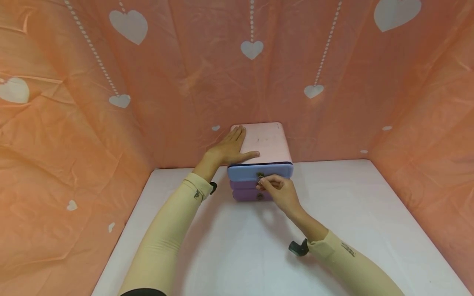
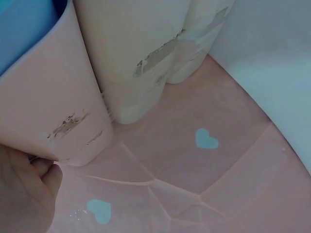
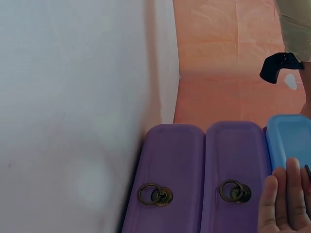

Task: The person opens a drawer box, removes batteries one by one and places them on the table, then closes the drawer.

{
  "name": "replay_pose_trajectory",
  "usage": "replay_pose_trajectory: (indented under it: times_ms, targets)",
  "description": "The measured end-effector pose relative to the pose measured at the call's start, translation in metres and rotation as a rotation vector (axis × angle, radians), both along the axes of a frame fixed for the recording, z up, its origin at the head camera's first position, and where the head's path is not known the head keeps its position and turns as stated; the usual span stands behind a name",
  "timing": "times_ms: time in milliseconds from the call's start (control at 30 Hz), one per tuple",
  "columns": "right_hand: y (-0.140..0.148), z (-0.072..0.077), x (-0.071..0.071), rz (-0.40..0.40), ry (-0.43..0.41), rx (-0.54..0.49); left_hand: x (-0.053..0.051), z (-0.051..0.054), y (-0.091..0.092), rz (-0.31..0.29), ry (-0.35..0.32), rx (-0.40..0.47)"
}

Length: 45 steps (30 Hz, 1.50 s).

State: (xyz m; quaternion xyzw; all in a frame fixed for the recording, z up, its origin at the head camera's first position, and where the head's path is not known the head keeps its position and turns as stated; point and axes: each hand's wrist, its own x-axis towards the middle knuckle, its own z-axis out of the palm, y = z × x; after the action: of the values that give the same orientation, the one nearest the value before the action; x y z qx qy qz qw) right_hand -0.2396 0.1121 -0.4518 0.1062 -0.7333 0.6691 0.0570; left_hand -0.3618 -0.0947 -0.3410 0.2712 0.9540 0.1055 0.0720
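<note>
A small chest of drawers with a pink top (image 1: 264, 142) stands against the back wall. Its upper drawer (image 1: 240, 173) has a blue front; below it are two purple drawers (image 1: 242, 195). My left hand (image 1: 229, 150) lies flat on the left part of the top, thumb spread toward the front edge. At the blue front, my right hand (image 1: 280, 192) pinches the ring pull (image 1: 260, 178) between thumb and finger. The right wrist view shows brass ring pulls (image 3: 150, 194) hanging on both purple fronts, and the blue front (image 3: 290, 133) beside my fingers (image 3: 293, 194).
The chest stands on a white table surface (image 1: 229, 250). Peach cloth (image 1: 200, 94) printed with white hearts hangs behind it and at both sides. Scuffed patches mark the pale side of the chest (image 2: 68, 124) in the left wrist view. Dark wrist mounts (image 1: 299, 248) stick out below the sleeves.
</note>
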Motion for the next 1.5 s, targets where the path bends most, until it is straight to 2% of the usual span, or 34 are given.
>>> replay_pose_trajectory:
  times_ms: [433,767,1067,1500]
  targets:
    - [0.006,-0.001,0.009,0.039,0.035,0.025,0.001,-0.001,0.001,-0.004,0.031,0.004]
    - [0.010,0.000,0.017,0.068,0.016,0.004,0.000,-0.003,0.000,-0.010,0.049,0.003]
    - [0.011,-0.001,0.023,0.095,0.031,0.001,0.000,-0.005,0.000,-0.001,0.033,0.003]
    - [0.010,-0.002,0.030,0.076,0.023,0.043,0.000,-0.004,0.002,-0.004,0.047,-0.017]
